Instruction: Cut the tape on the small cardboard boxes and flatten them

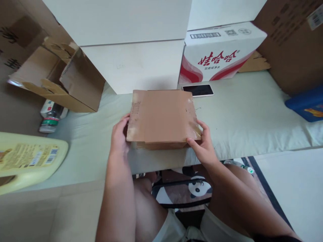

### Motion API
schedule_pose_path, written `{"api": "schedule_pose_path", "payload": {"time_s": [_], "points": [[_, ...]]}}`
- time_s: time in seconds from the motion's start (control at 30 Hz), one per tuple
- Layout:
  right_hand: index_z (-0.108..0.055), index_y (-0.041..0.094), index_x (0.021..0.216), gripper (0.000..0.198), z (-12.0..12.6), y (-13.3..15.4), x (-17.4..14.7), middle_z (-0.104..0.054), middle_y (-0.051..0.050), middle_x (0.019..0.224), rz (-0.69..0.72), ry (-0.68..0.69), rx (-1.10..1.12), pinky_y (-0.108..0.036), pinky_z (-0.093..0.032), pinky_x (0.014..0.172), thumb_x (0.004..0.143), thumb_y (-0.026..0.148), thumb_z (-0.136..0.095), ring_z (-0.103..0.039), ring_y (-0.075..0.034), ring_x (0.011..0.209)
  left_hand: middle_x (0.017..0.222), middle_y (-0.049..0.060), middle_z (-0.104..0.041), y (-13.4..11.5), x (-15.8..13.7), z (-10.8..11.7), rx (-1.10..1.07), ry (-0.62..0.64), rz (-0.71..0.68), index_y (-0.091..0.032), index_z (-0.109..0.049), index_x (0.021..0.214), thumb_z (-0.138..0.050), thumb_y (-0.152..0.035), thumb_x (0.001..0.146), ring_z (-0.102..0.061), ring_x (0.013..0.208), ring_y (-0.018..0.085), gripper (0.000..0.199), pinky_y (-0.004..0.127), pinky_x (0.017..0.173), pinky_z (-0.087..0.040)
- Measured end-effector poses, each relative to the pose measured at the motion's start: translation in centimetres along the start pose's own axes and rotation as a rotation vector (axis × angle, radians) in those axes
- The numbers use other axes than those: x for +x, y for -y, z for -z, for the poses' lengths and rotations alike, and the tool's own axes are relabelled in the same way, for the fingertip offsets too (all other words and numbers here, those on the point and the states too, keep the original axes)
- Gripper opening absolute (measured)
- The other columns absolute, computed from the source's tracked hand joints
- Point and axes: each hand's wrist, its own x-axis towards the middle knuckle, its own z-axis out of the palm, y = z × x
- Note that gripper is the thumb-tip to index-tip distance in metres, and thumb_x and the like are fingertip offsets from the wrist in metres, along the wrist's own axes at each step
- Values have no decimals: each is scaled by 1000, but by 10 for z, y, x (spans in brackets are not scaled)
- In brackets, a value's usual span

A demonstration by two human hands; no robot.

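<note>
A brown cardboard box [164,116] rests on a pale green cloth surface in front of me, its flaps lying across the top. The top looks scuffed and wrinkled at the left and right ends, with faint print at the upper left. My left hand [120,136] is curled against the box's left side, its fingertips partly hidden by the box edge. On the opposite side, my right hand [204,143] grips the lower right corner, thumb on the top near edge and fingers along the side. A phone [199,90] lies just behind the box's far right corner.
Behind stand large white boxes [136,64] and a white-and-red carton [214,57]. At left are an open cardboard carrier [80,80], a plastic bottle [49,123] and a yellow jug [32,158]. A blue item [308,104] sits at right on the cloth [242,121].
</note>
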Motion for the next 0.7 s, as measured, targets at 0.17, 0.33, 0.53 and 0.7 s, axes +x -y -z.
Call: {"api": "schedule_pose_path", "payload": {"time_s": [0.17,0.33,0.53,0.7], "points": [[-35,29,143,68,-2,-4,1,-45,-13,150,17,-50,-42,-59,-47,113,87,47,-68,-52,-33,136,112,12,-77,-6,-15,-3,-51,202,136,-21,-76,102,-70,-71,72,-70,111,32,58,38,79,-61],[-42,27,139,62,-2,-4,3,-50,-13,145,60,-118,-86,-60,-42,117,87,48,-68,-50,-33,137,86,7,-75,-2,-12,-6,-33,202,33,-22,-74,98,-71,-67,76,-74,83,24,50,30,62,-59],[-56,30,131,41,3,-8,5,-59,-8,139,97,-177,-106,-59,-39,118,95,48,-55,-53,-31,134,58,-1,-64,-15,-18,4,86,424,205,-21,-74,104,-73,-34,70,-47,35,12,37,24,34,-34],[-59,32,130,40,7,-10,3,-63,-7,136,50,-163,24,-55,-49,107,97,53,-49,-59,-30,128,109,6,-76,1,-12,-1,298,201,-158,-24,-75,101,-81,-24,68,-69,108,24,34,32,89,-58]]}}
